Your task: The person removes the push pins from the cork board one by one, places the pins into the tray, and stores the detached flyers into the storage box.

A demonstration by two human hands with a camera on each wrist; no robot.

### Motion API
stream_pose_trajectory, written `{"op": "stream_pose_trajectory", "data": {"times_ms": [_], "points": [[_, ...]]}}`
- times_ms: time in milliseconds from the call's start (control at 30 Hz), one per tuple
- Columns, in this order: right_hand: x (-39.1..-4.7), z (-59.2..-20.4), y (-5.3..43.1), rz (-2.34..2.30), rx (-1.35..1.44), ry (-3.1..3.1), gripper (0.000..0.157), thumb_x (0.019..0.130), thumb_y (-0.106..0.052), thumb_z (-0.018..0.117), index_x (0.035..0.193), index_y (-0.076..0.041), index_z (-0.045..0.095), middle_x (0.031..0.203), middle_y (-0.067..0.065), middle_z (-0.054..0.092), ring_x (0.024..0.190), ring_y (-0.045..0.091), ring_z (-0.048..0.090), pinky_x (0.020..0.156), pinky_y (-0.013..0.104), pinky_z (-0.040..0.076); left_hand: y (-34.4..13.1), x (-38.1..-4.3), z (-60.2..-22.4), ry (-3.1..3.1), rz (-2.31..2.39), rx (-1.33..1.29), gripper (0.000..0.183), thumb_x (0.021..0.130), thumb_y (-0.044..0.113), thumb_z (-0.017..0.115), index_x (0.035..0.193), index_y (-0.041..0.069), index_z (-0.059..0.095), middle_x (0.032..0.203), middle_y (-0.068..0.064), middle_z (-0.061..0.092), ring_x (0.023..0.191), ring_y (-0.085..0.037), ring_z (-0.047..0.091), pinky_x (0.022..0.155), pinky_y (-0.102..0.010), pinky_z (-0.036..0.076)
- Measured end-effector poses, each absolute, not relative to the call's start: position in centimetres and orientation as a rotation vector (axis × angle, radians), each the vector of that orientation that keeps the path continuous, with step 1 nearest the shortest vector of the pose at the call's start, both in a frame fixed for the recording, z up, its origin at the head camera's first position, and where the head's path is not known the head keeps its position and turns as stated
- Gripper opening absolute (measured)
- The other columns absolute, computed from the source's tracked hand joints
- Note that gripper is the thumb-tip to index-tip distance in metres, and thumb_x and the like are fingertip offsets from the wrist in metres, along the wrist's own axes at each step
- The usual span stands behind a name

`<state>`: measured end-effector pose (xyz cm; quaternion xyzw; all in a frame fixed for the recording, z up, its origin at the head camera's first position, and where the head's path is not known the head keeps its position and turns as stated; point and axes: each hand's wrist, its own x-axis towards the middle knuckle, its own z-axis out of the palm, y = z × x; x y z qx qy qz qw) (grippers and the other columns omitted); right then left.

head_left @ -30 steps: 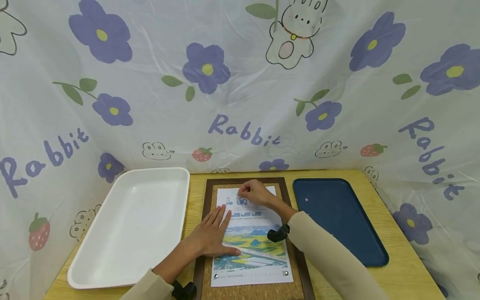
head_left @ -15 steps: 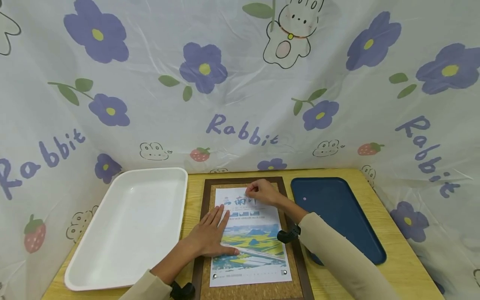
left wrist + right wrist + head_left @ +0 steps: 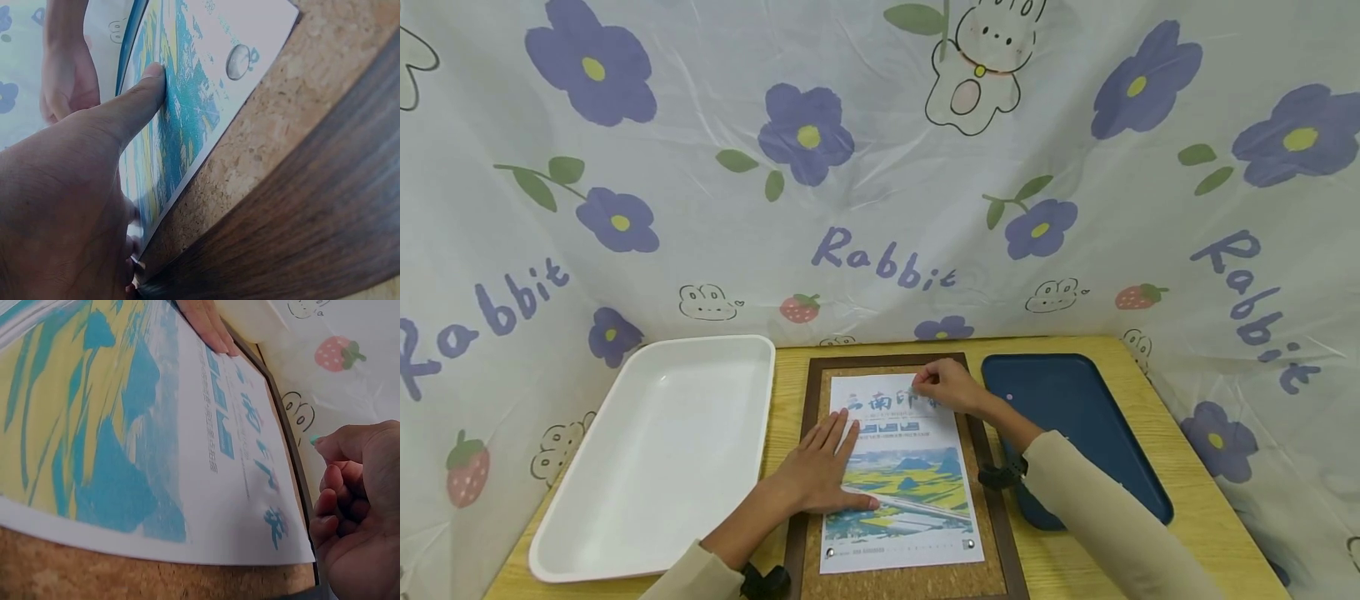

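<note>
Left hand (image 3: 822, 473) resting on printed sheet (image 3: 910, 475), right hand (image 3: 950, 386) pinching a small green piece (image 3: 315, 439)

The printed sheet is lying on a cork board (image 3: 910, 583) between two trays, its landscape picture filling the lower half and blue lettering running across the top. The left hand is lying on the left side of the sheet with its fingers stretched out and its thumb spreading wide across the picture. The right hand is hovering over the upper right part of the sheet, thumb and forefinger closing on the green piece, which is too small to identify; the other fingers are curling inward. A shiny lower-left pin (image 3: 830, 553) and a lower-right pin (image 3: 971, 544) are sitting in the sheet's bottom corners. A dark brown frame (image 3: 1015, 558) is edging the cork. On the desk (image 3: 1202, 525), a white tray (image 3: 655, 450) is standing to the left of the board and a dark blue tray (image 3: 1075, 425) to the right, with a tiny pink dot (image 3: 1009, 397) showing on the blue one. Behind, a white curtain (image 3: 880, 208) is hanging, printed with purple flowers, rabbits and strawberries.
</note>
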<state>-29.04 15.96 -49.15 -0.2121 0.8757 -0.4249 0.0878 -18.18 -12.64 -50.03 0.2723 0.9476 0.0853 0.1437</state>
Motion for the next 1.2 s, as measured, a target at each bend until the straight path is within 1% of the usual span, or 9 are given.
{"op": "stream_pose_trajectory", "data": {"times_ms": [33,200,467,700,867,967,1067,1200], "points": [[-29.0,-49.2,16.2,-1.272,-0.633,2.603,0.013,0.103,-0.010,0.068,0.100,-0.001,0.077,0.087,0.009,0.069,0.071,0.014,0.054,0.064,0.028,0.045,-12.6,-18.2,-49.9,2.733,0.246,0.780,0.127,0.086,0.086,0.061,0.169,0.001,0.017,0.176,-0.025,0.007,0.163,-0.043,0.010,0.129,-0.058,0.018],[-28.6,-49.1,17.5,-1.283,-0.591,2.588,0.015,0.104,-0.011,0.067,0.102,0.001,0.076,0.091,0.014,0.069,0.074,0.017,0.055,0.066,0.030,0.046,-12.4,-17.9,-49.6,2.734,0.227,0.756,0.125,0.086,0.083,0.064,0.169,0.002,0.018,0.176,-0.024,0.008,0.163,-0.041,0.011,0.129,-0.056,0.019],[-28.3,-49.2,20.1,-1.312,-0.559,2.579,0.018,0.105,-0.010,0.066,0.105,0.005,0.075,0.094,0.018,0.070,0.076,0.020,0.056,0.070,0.033,0.047,-12.5,-18.0,-49.8,2.723,0.233,0.769,0.124,0.087,0.084,0.061,0.170,0.002,0.016,0.176,-0.024,0.006,0.163,-0.042,0.009,0.129,-0.058,0.017],[-27.9,-49.3,22.1,-1.298,-0.544,2.621,0.016,0.104,-0.012,0.068,0.105,0.002,0.076,0.094,0.014,0.071,0.081,0.025,0.061,0.073,0.035,0.049,-12.7,-18.1,-50.3,2.731,0.257,0.801,0.125,0.087,0.085,0.061,0.169,0.002,0.017,0.176,-0.024,0.007,0.163,-0.041,0.009,0.130,-0.057,0.016],[-27.7,-49.2,23.0,-1.274,-0.527,2.638,0.016,0.105,-0.012,0.066,0.104,0.001,0.076,0.096,0.015,0.072,0.081,0.022,0.060,0.076,0.037,0.048,-12.6,-18.0,-50.1,2.735,0.229,0.787,0.125,0.086,0.085,0.061,0.170,0.003,0.016,0.176,-0.023,0.006,0.163,-0.040,0.009,0.130,-0.056,0.017],[-27.7,-49.2,23.6,-1.276,-0.540,2.645,0.018,0.106,-0.011,0.065,0.106,0.003,0.076,0.098,0.014,0.072,0.083,0.022,0.061,0.077,0.037,0.050,-12.5,-18.0,-49.5,2.723,0.234,0.774,0.125,0.087,0.083,0.062,0.170,0.002,0.016,0.176,-0.024,0.006,0.163,-0.040,0.009,0.129,-0.057,0.017],[-27.7,-49.3,24.1,-1.272,-0.522,2.659,0.016,0.105,-0.011,0.065,0.105,0.001,0.076,0.098,0.011,0.071,0.085,0.024,0.062,0.075,0.035,0.050,-12.6,-18.1,-49.6,2.721,0.241,0.779,0.124,0.088,0.082,0.063,0.170,0.001,0.016,0.176,-0.025,0.006,0.163,-0.042,0.009,0.129,-0.058,0.018],[-27.8,-49.5,24.9,-1.278,-0.496,2.662,0.015,0.105,-0.010,0.066,0.102,0.001,0.076,0.096,0.013,0.070,0.083,0.028,0.061,0.073,0.033,0.049,-12.6,-18.1,-49.7,2.719,0.240,0.783,0.125,0.087,0.083,0.062,0.170,0.001,0.016,0.176,-0.025,0.006,0.163,-0.042,0.009,0.129,-0.058,0.017]]}}
